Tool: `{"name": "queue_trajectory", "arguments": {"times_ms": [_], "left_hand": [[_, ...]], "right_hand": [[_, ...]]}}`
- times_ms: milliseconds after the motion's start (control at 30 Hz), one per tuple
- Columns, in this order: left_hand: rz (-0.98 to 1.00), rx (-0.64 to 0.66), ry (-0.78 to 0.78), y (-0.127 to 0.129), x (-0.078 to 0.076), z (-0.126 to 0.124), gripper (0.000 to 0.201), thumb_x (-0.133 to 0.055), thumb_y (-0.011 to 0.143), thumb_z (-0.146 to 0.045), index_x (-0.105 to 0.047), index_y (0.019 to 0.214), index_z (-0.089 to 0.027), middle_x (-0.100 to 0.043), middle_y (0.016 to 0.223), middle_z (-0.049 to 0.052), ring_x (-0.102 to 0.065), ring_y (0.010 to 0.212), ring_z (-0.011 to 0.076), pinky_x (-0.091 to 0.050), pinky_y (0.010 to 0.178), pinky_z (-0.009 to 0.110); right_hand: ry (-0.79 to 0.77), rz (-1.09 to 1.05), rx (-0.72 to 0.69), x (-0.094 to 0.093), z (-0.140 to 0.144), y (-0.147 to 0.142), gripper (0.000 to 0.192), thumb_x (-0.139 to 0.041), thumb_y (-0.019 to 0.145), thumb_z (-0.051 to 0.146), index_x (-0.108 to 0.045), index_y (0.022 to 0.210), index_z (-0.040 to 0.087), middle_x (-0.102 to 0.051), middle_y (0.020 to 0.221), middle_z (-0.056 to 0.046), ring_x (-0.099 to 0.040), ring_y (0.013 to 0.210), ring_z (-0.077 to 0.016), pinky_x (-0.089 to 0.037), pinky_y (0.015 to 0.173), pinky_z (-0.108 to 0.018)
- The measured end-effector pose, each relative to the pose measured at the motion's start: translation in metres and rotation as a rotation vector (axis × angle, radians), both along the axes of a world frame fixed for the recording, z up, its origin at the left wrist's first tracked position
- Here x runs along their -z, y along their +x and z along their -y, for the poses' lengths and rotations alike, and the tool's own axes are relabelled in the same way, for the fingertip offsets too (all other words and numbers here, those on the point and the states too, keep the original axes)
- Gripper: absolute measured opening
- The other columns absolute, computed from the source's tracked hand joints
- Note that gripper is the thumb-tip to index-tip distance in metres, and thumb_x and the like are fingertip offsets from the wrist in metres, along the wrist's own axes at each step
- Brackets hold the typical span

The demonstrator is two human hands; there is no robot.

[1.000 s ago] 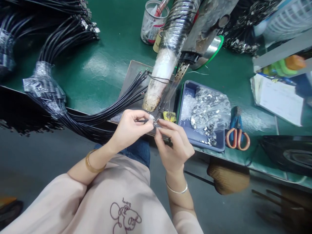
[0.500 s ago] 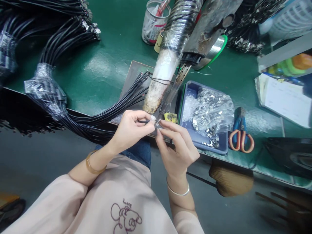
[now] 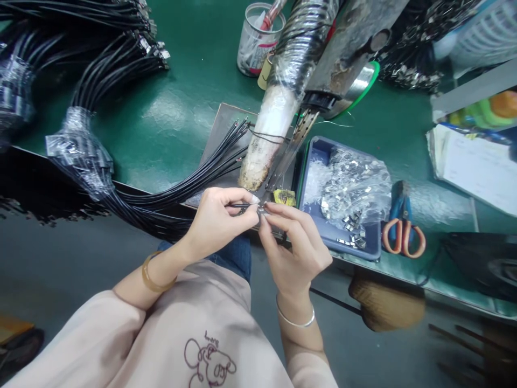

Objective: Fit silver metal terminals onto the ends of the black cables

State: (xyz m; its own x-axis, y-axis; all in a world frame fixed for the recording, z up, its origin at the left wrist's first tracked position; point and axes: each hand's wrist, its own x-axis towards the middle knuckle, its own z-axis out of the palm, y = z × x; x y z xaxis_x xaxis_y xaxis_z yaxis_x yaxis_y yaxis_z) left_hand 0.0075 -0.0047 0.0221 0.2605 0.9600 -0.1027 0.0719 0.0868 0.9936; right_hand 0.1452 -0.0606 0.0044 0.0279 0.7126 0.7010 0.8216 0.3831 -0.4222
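Left hand [image 3: 218, 218] pinches black wire [image 3: 239, 205], lying left-to-right, tip pointing at right hand [image 3: 297, 245], which pinches small metal clip [image 3: 262, 207] touching the tip, over counter [image 3: 181, 108] edge.

Little readable text. Pink garment [image 3: 210, 334] at bottom of frame: dark red line drawing of a cartoon figure with a short handwritten-style word above it, looks like "love" or similar, too small to be sure. White paper sheet [image 3: 479, 164] at right edge of tabletop [image 3: 181, 108]: print too blurred to read. Clear jar [image 3: 258, 37]: red-and-white label, illegible. No brands, numbers or signs legible.
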Motion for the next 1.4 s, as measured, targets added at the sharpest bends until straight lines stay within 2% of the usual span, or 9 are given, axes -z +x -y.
{"name": "queue_trajectory", "arguments": {"times_ms": [167,367,600,933,1167,1400], "left_hand": [[0.030,0.023,0.002,-0.002,0.000,-0.001,0.014,-0.065,0.072,-0.021,-0.075,0.072,-0.011,-0.069,0.067,0.002,-0.056,0.059,0.0097,-0.049,0.055,0.016],[0.067,0.059,-0.036,-0.003,0.000,-0.004,0.011,-0.063,0.069,-0.017,-0.072,0.065,-0.011,-0.062,0.057,-0.002,-0.047,0.050,0.0062,-0.045,0.051,0.016],[0.109,0.092,-0.086,-0.003,0.001,-0.005,0.011,-0.065,0.071,-0.018,-0.072,0.066,-0.012,-0.063,0.060,-0.001,-0.046,0.051,0.0064,-0.041,0.048,0.016],[0.117,0.098,-0.064,-0.007,0.004,-0.006,0.019,-0.066,0.076,-0.025,-0.075,0.069,-0.010,-0.067,0.067,0.004,-0.052,0.058,0.0090,-0.045,0.054,0.017],[0.113,0.110,-0.065,-0.009,0.002,-0.007,0.017,-0.065,0.075,-0.024,-0.073,0.068,-0.010,-0.064,0.065,0.003,-0.050,0.057,0.0082,-0.043,0.053,0.017],[0.105,0.193,-0.064,-0.013,0.005,-0.004,0.017,-0.063,0.078,-0.023,-0.072,0.072,-0.010,-0.058,0.062,0.000,-0.043,0.055,0.0071,-0.037,0.050,0.017]], "right_hand": [[-0.009,0.006,0.013,-0.003,0.002,-0.002,0.022,-0.071,0.085,0.005,-0.066,0.092,0.024,-0.078,0.096,-0.002,-0.076,0.086,-0.0159,-0.063,0.082,-0.026],[-0.027,0.039,-0.019,-0.003,0.003,-0.002,0.022,-0.068,0.084,0.002,-0.059,0.087,0.023,-0.078,0.095,-0.005,-0.076,0.087,-0.0164,-0.063,0.078,-0.026],[0.001,0.058,-0.014,-0.002,0.002,0.001,0.022,-0.068,0.085,0.002,-0.062,0.090,0.023,-0.079,0.095,-0.004,-0.077,0.086,-0.0159,-0.063,0.079,-0.026],[-0.040,0.038,-0.019,-0.006,-0.001,0.001,0.020,-0.068,0.087,0.003,-0.064,0.091,0.023,-0.078,0.096,-0.003,-0.076,0.087,-0.0155,-0.063,0.081,-0.027],[-0.034,0.070,-0.016,-0.011,0.000,-0.001,0.021,-0.069,0.087,0.004,-0.064,0.092,0.023,-0.079,0.096,-0.003,-0.077,0.086,-0.0159,-0.063,0.080,-0.026],[-0.027,0.078,-0.050,-0.008,0.002,0.002,0.019,-0.067,0.088,0.004,-0.059,0.091,0.021,-0.078,0.094,-0.005,-0.077,0.087,-0.0150,-0.061,0.079,-0.023]]}}
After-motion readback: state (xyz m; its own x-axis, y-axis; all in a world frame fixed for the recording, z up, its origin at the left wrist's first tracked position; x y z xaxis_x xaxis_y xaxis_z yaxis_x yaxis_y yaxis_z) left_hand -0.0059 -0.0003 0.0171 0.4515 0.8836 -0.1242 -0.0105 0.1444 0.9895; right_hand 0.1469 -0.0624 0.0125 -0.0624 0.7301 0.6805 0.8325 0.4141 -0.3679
